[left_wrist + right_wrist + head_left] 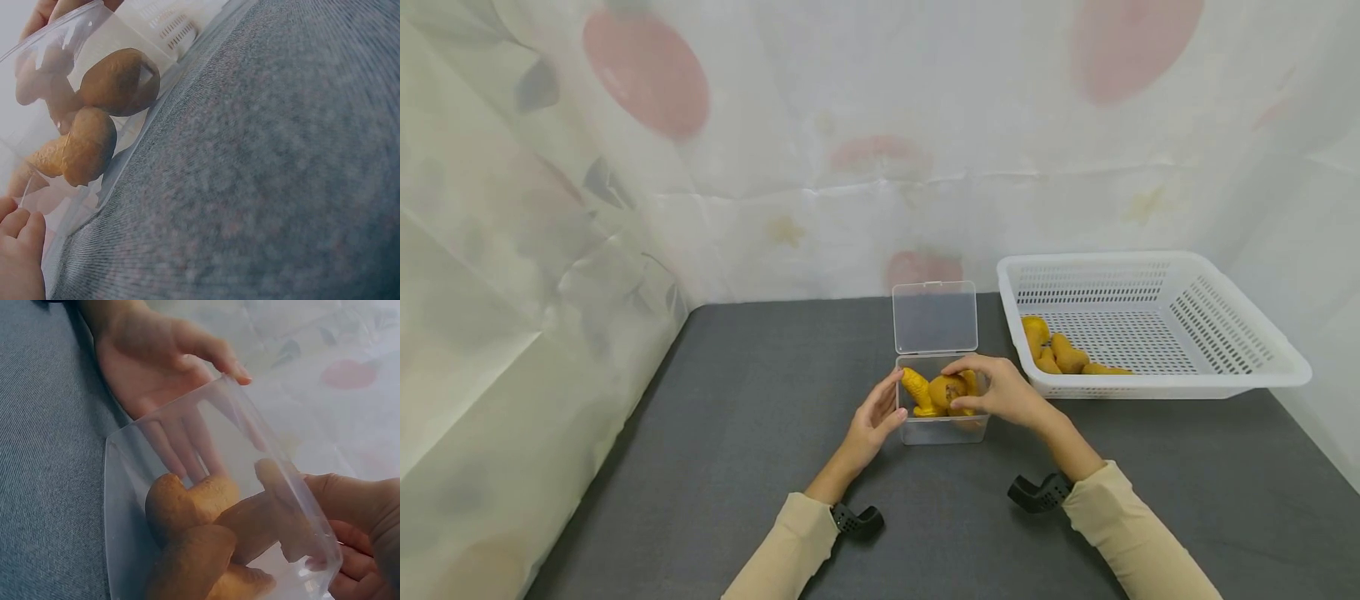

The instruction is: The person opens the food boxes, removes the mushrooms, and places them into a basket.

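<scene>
A small clear plastic box (936, 432) stands on the dark table with its hinged lid (935, 321) raised at the back. Several yellow, rounded, knobbly pieces lie inside, one with a ridged top (916, 386) at the left. My right hand (1006, 398) reaches over the box's right side and pinches a T-shaped yellow piece (269, 509) between thumb and fingers; the exact grip is partly hidden. Along the left wall lies my left hand (874, 418), its fingers extended against the outside and its thumb at the front rim corner.
To the right, a white perforated basket (1180, 385) sits near the back of the table, with several yellow pieces (1067, 354) gathered at its left end. Patterned white curtains (820, 233) hang behind and beside the dark table (760, 392). Each wrist wears a black band mount (1039, 493).
</scene>
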`<state>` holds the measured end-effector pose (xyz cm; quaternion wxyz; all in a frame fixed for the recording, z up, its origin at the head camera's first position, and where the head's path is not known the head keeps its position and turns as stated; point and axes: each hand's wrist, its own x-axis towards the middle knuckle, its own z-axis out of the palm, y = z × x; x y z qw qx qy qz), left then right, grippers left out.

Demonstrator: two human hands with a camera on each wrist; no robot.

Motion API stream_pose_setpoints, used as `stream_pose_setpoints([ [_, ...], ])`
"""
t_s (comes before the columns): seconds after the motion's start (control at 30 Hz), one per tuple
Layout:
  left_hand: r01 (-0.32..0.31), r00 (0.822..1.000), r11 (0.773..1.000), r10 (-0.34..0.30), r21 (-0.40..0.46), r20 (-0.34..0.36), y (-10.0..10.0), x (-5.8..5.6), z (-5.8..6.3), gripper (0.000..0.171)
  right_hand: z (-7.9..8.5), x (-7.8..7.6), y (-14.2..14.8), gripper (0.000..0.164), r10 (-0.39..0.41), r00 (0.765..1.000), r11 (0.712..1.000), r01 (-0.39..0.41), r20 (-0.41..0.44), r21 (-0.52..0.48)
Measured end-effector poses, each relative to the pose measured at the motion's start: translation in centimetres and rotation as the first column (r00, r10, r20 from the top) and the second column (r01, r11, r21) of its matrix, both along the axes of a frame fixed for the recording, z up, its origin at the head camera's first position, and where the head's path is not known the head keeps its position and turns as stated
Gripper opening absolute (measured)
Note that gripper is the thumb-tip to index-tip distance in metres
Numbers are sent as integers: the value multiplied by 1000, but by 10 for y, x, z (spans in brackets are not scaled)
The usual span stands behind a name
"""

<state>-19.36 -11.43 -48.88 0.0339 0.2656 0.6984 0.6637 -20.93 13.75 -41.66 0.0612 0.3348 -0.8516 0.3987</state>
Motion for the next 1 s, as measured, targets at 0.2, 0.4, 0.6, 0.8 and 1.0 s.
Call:
stream_pose_setpoints([
  [0.2, 2, 1000, 1000, -1, 14, -14, 0, -1, 0, 61, 6, 5, 1, 44, -23, 1000, 998, 22, -15, -58],
  [0.4, 4, 1000, 1000, -4, 19, -27, 1, -2, 0, 61, 15, 10, 3, 43, -22, 999, 993, 19, -27, -116],
  [0.6, 5, 1000, 1000, -5, 17, -23, 1, -2, 0, 61, 20, 13, 5, 41, -20, 1000, 982, 20, 1, -189],
  [0.8, 5, 1000, 1000, -5, 10, -18, 0, -1, -1, 60, 24, 16, 11, 41, -14, 1000, 955, 10, -11, -295],
  [1.0, 4, 1000, 1000, -4, 5, -10, 0, -1, -1, 61, 28, 15, 24, 41, -10, 999, 922, -5, -38, -387],
])
